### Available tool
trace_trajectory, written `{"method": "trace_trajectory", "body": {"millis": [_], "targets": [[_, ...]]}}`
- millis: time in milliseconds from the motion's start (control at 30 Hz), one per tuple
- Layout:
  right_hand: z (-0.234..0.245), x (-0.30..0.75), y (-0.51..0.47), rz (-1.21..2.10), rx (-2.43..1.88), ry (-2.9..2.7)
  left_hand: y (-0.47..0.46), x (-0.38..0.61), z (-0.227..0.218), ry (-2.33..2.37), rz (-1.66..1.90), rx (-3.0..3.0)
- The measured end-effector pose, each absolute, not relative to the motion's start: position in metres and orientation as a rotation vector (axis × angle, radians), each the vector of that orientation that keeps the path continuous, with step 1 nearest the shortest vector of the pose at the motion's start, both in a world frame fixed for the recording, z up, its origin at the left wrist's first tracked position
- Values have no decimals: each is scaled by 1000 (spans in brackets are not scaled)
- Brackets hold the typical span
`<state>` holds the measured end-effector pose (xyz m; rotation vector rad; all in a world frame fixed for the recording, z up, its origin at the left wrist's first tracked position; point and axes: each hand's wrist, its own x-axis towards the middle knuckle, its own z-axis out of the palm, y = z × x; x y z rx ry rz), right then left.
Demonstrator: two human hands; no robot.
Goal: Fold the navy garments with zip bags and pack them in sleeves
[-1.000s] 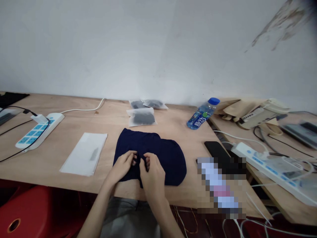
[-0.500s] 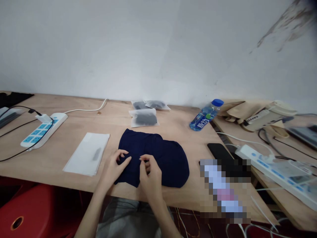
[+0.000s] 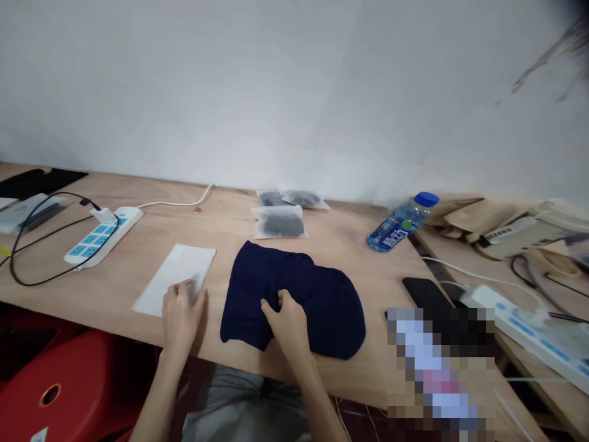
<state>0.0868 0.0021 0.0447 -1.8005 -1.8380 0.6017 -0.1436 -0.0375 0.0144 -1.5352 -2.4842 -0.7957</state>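
My left hand [image 3: 181, 316] lies on the near edge of a flat, white translucent bag [image 3: 179, 276] on the wooden table [image 3: 230, 362], and its fingers hide the bag's lower part. My right hand [image 3: 288, 322] rests on a folded navy cloth garment [image 3: 326, 307], pressing near its front edge. The garment lies flat, right of the white bag. Nothing is lifted in either hand.
Behind the garment lie several frosted bags with dark contents [image 3: 278, 222]. A water bottle [image 3: 400, 224] lies on its side at the right, near a black phone [image 3: 426, 293]. Power strips [image 3: 103, 236] and cables sit on both sides. A pixelated patch [image 3: 439, 368] hides the front right.
My left hand has left the garment and moved left onto the white bag. My right hand has gone from working the cloth to lying on it. The view has shifted slightly.
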Motion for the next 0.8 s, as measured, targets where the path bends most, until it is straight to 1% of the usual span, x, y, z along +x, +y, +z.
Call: {"method": "trace_trajectory", "body": {"millis": [200,400,500,600,700,800], "targets": [[54,96,2,645,-1654,-1731,-40,-152,11,-2488,-789,-1588],[79,129,-2,692,-1324,-2006,-49,-149,43,-2471,-748,-1536],[89,151,-12,697,-1268,-2129,-52,-134,62,-2361,-882,-1614],[100,169,-25,702,-1287,-2203,-49,-112,76,-2205,-1089,-1732],[113,186,-35,735,-1284,-2241,-38,-92,82,-1975,-1230,-2034],[125,203,-40,783,-1271,-2275,-23,-74,80,-1754,-1272,-2272]]}}
